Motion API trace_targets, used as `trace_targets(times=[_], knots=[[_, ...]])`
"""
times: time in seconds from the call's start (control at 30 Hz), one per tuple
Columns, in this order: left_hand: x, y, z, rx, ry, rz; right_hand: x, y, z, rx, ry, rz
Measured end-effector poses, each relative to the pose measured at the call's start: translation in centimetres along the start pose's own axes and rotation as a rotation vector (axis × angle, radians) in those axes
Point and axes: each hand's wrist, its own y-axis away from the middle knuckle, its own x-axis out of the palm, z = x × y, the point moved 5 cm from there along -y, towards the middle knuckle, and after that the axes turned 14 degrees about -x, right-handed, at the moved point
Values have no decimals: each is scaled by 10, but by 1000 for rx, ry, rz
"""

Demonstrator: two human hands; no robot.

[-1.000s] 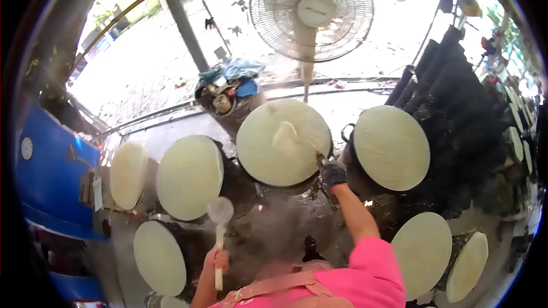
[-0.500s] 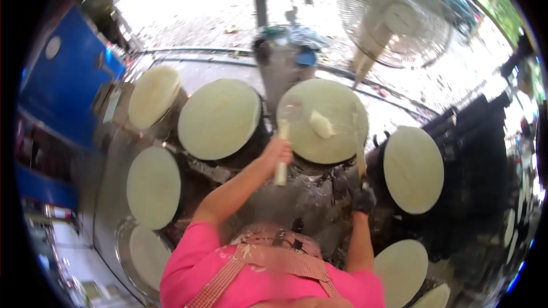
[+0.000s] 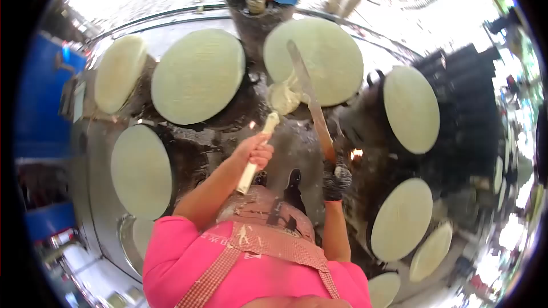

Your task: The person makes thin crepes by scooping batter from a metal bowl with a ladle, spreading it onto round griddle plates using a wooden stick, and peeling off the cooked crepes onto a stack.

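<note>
My bare left hand [image 3: 255, 153] is wrapped round the pale handle of a round scoop [image 3: 283, 98], which holds whitish batter or dough. My right hand [image 3: 337, 179], in a dark glove, grips the wooden handle of a long flat blade [image 3: 305, 82]. The blade slants up and left, its tip over the round pale griddle top [image 3: 337, 63] at the centre back. Some of the pale mass hangs between the scoop and the blade, near the griddle's front edge.
More pale round tops stand around: back left [image 3: 198, 77], far left [image 3: 120, 74], left [image 3: 141, 172], right [image 3: 412, 109] and lower right [image 3: 401, 219]. A bin [image 3: 260, 25] with rubbish stands behind. Small flames [image 3: 356, 153] show near my right hand. Dark corrugated sheets [image 3: 468, 102] lie at the right.
The pale lump has left the centre griddle and sits in the scoop. The scoop has moved off the griddle's surface towards me, and the blade has swung left beside it. The view has tilted down.
</note>
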Motion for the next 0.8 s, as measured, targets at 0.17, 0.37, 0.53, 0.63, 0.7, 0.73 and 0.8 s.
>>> trace_targets(times=[0.17,0.37,0.53,0.63,0.7,0.73,0.8], knots=[[3,11,44,-541,191,371,16,80,-9,129,-100,95],[-103,-18,100,-536,-689,304,-100,202,-15,516,-292,-496],[-122,-66,218,-746,-164,-27,-153,374,-42,832,-73,-329],[-144,-86,261,-885,-134,-75,-205,480,-27,1049,182,-226],[-146,-87,296,-976,-109,-163,-210,554,-31,1273,202,-128],[-136,-83,316,-958,-94,-210,-211,588,-32,1419,164,-27],[-125,-82,339,-1017,-133,-240,-218,629,-48,1098,623,-24]])
